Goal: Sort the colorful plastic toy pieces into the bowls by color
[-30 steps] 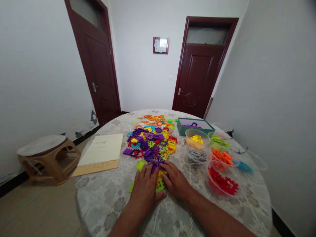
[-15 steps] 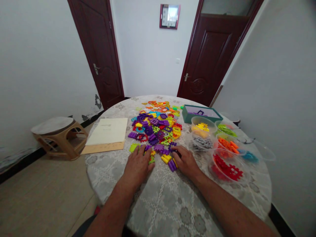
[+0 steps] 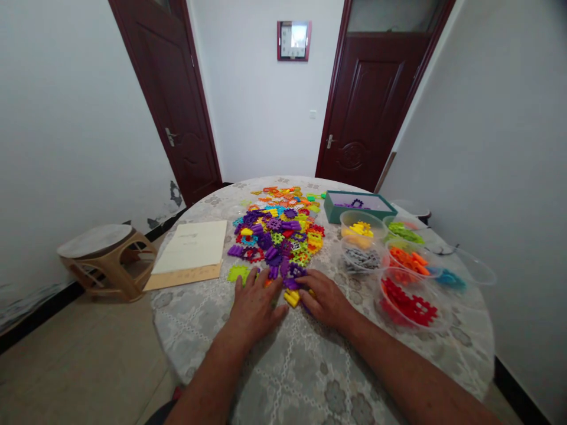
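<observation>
A heap of plastic interlocking pieces (image 3: 279, 233) in purple, yellow, green, orange and red covers the middle of the round table (image 3: 310, 372). My left hand (image 3: 256, 304) lies flat with fingers spread on the near edge of the heap, over green and orange pieces. My right hand (image 3: 325, 300) lies beside it, palm down, fingers stretched toward yellow pieces (image 3: 292, 297) and purple pieces (image 3: 290, 274). Both hands touch the loose pieces without gripping any that I can see.
Clear tubs at the right hold sorted pieces: yellow (image 3: 359, 226), grey (image 3: 363, 258), green (image 3: 401, 231), orange (image 3: 407, 258), red (image 3: 410, 307), blue (image 3: 449, 277). A green box (image 3: 357, 205) stands behind them. A paper pad (image 3: 192, 245) lies at the left. A stool (image 3: 106, 260) stands by the wall.
My two hands have drawn closer together at the near edge of the heap, gathering pieces between them. The view has shifted slightly.
</observation>
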`<state>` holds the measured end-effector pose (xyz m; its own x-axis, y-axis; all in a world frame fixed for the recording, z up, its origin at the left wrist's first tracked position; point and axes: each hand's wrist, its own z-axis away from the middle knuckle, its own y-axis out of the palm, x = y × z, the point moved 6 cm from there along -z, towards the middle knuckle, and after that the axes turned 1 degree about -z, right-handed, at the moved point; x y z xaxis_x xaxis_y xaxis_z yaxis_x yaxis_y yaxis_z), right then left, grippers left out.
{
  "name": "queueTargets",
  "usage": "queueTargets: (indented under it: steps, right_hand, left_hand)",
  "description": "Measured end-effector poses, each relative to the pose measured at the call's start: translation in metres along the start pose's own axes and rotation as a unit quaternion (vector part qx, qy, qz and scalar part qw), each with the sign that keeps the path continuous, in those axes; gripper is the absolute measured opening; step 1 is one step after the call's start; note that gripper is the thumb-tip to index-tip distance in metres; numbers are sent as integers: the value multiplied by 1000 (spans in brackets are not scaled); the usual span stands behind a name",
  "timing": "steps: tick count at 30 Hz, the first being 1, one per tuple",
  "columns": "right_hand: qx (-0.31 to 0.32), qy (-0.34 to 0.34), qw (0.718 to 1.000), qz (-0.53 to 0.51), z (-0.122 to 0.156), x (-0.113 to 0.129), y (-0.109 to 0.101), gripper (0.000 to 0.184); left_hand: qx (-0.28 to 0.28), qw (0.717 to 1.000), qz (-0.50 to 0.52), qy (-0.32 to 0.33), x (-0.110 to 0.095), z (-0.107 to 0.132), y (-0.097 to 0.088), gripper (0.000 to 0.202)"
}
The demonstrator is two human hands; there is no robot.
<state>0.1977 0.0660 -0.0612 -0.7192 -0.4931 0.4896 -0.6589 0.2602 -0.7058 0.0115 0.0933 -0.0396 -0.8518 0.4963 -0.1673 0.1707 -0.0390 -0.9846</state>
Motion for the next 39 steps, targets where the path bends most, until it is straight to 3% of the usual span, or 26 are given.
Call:
queueTargets:
  steps: [7, 14, 19, 23, 28, 33, 39]
  right_hand:
    - [2, 36, 999, 7, -4, -5, -10, 20]
    - [-57, 118, 991, -10, -5, -27, -29, 20]
    - [-91, 176, 979, -53, -2, -31, -35, 35]
    - [-105, 213, 969, -75, 0, -30, -36, 55]
    - [-103, 214, 967, -93, 1, -28, -36, 53]
    - [-53, 184, 980, -60, -1, -24, -29, 49]
    - [-32, 165, 985, -44, 0, -26, -26, 46]
  left_hand:
    - [11, 999, 14, 49, -14, 0, 4, 61]
    - [29, 998, 18, 61, -12, 5, -3, 46]
    - [16, 999, 12, 40, 6, 5, -11, 46]
    - [15, 999, 21, 39, 6, 6, -10, 65]
    - [12, 998, 27, 64, -12, 5, -1, 70]
    - [5, 998, 23, 65, -22, -4, 13, 66]
    - [9, 995, 31, 99, -34, -7, 8, 61]
